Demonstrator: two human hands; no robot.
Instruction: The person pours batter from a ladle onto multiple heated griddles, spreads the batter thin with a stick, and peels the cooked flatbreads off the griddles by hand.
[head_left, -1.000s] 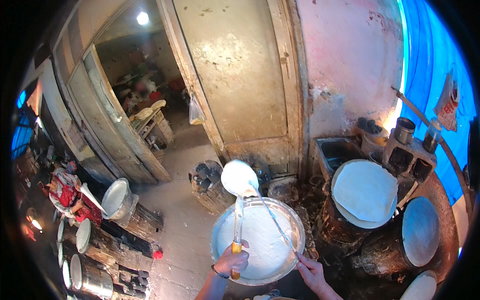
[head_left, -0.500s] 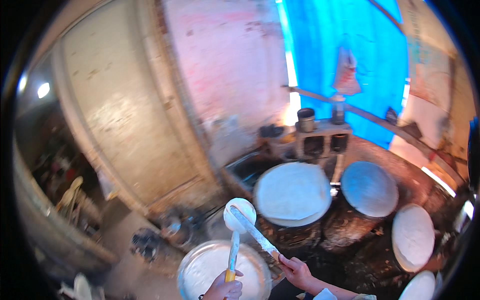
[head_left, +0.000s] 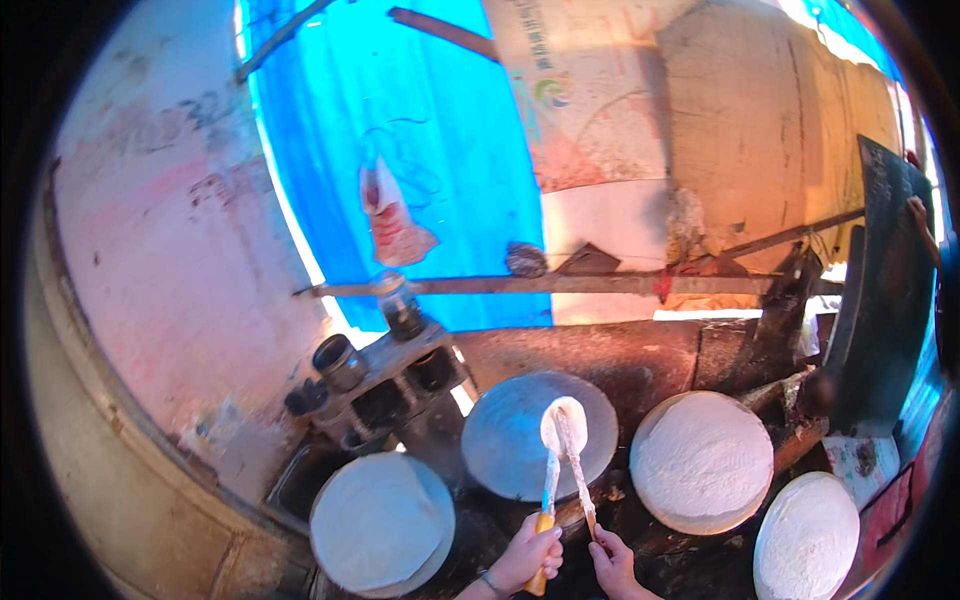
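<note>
My left hand (head_left: 527,558) is closed around the yellow handle of a long ladle (head_left: 550,484). My right hand (head_left: 614,563) grips a narrow flat stick (head_left: 582,482) coated in white batter. The stick's tip rests at the white ladle bowl; what the bowl contains is hard to make out. Both tools reach over a round grey griddle (head_left: 497,432) with a bare-looking surface. Left of it, a griddle carries a pale round flatbread (head_left: 375,520). White layers cover a round griddle (head_left: 703,462) to the right and another (head_left: 808,540) at the lower right.
Behind the griddles, a small block shelf holds a dark can (head_left: 340,362) and a jar (head_left: 398,305). A wooden rail (head_left: 600,285) crosses the blue sheet wall. At far right stands a dark panel (head_left: 885,290), with another person's hand (head_left: 919,214) at its edge.
My view has swung right. Ladle and stick have gone from above the wide batter basin to above the bare grey griddle; the basin has left the view. Both hands keep their tools.
</note>
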